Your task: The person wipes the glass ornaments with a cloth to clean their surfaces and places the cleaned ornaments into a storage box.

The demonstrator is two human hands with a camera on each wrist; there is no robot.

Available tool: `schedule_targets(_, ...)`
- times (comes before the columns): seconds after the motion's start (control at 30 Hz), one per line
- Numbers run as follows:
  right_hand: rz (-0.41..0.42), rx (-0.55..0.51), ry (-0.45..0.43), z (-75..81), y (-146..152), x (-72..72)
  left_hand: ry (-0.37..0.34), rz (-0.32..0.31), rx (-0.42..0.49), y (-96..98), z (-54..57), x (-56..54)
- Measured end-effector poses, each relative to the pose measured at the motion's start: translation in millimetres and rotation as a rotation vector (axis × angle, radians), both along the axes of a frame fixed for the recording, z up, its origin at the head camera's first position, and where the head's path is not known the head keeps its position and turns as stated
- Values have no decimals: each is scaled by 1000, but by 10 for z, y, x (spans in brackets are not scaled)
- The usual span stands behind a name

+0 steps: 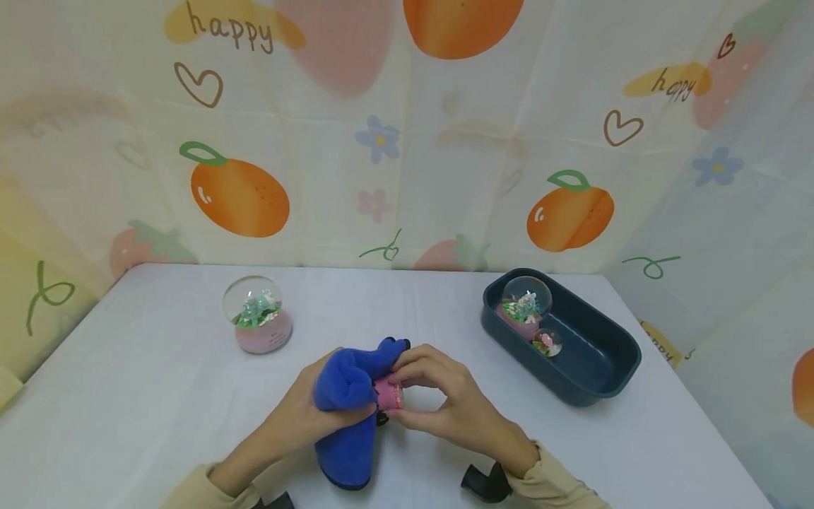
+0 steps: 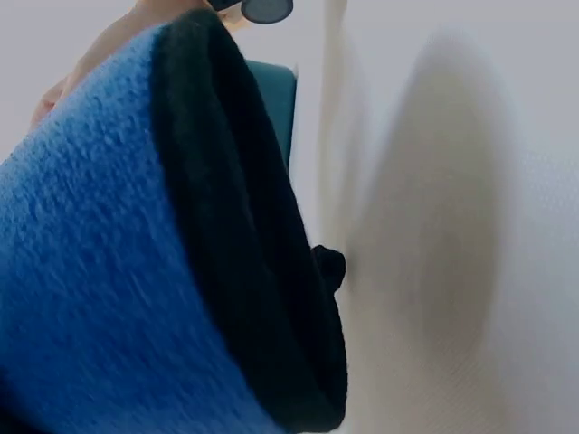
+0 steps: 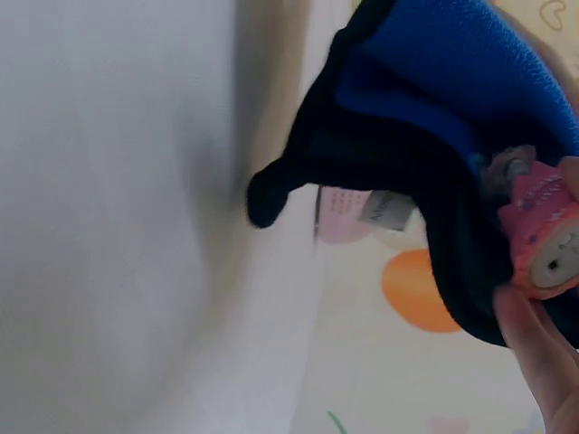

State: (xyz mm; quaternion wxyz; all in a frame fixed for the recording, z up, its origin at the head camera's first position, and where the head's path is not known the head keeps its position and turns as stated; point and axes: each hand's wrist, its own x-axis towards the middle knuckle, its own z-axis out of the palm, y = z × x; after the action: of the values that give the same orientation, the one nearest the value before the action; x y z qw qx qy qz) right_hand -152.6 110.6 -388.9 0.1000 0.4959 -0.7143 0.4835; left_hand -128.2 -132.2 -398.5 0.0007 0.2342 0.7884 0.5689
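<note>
In the head view my left hand (image 1: 305, 410) grips a blue plush cloth (image 1: 346, 378) with dark edging, bunched above the hand and hanging down below it. My right hand (image 1: 445, 385) pinches a small snow globe (image 1: 390, 394) by its pink base, its dome end turned into the cloth. From the right wrist, the globe's pink base (image 3: 540, 212) shows a pale underside, and a fold of the cloth (image 3: 452, 63) wraps near the dome. The cloth (image 2: 118, 244) fills much of the left wrist view and hides the left fingers there.
A larger snow globe (image 1: 262, 318) with a pink base stands on the white table (image 1: 159, 396) at the left. On the right, a dark blue tray (image 1: 600, 353) contains another large snow globe (image 1: 524, 307) and a small one (image 1: 547, 343). A patterned curtain (image 1: 331, 170) hangs behind.
</note>
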Motion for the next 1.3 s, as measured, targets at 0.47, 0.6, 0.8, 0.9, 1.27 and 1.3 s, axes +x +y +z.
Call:
schedule_targets(0.47,19,-8,152,6,15,-5,-151,43,32,-32,36,-23)
schedule_targets(0.6,-1,-10,180,2,18,-8,-268,-107,32,-56,39,-33)
schedule_targets(0.8,-6,-27,181,15,16,-13,-269,-161,32,-51,59,-28)
schedule_targets(0.9,-19,-36,188,20,18,-13,-205,-116,14,-38,68,-15)
schedule_targets(1.27,-73,-19,50,-2,14,-7,158,-28,75,-8,42,-23)
schedule_targets(1.3,-68,-16,25,-10,14,-12,184,-33,90,-4,40,-24)
